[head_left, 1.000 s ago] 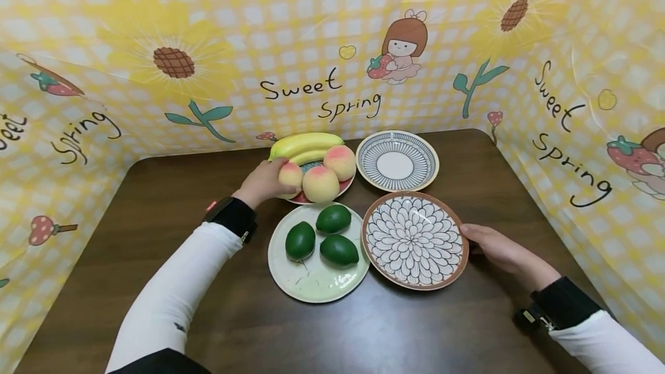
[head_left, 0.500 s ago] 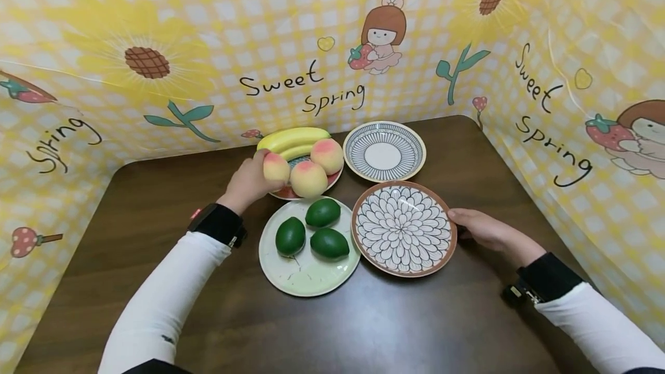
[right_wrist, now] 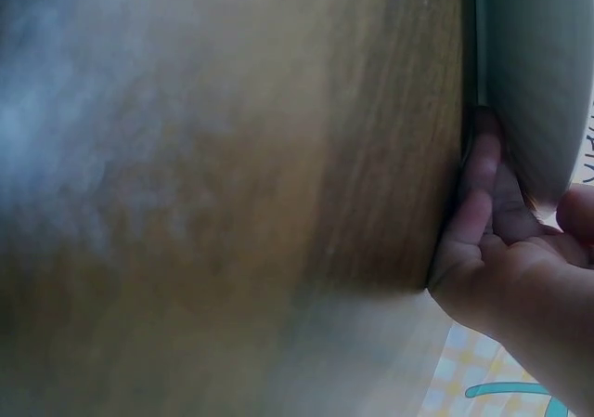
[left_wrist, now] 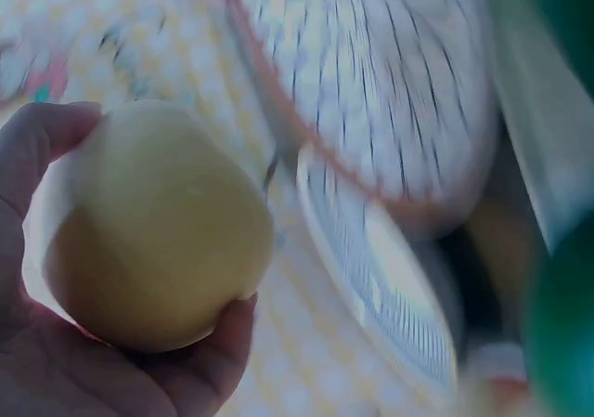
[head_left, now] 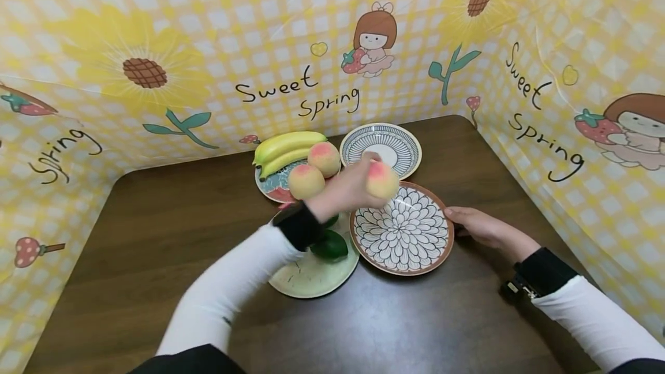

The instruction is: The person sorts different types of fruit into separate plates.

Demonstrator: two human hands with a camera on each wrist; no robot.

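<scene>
My left hand (head_left: 353, 184) grips a peach (head_left: 383, 181) above the far side of the brown-rimmed plate (head_left: 402, 229), which bears a black-and-white petal pattern. In the left wrist view, thumb and fingers curl round the peach (left_wrist: 158, 231). My right hand (head_left: 480, 227) holds that plate by its right rim, thumb on top; in the right wrist view, the fingers (right_wrist: 483, 162) reach under the plate (right_wrist: 534, 73). Two more peaches (head_left: 306, 181) and bananas (head_left: 286, 150) lie on a small patterned plate (head_left: 272, 185) at the back left.
A pale green plate (head_left: 312, 279) carries dark green lemon-shaped fruit (head_left: 330, 246), partly hidden by my left wrist. Behind the petal plate lies a blue-striped plate (head_left: 410, 152). Yellow checked cloth (head_left: 208, 33) walls in the brown table (head_left: 156, 235) at the back and sides.
My left hand has lifted one peach off the small patterned plate and carried it right, over the petal plate. The right hand keeps its hold on the rim. The head view has shifted slightly.
</scene>
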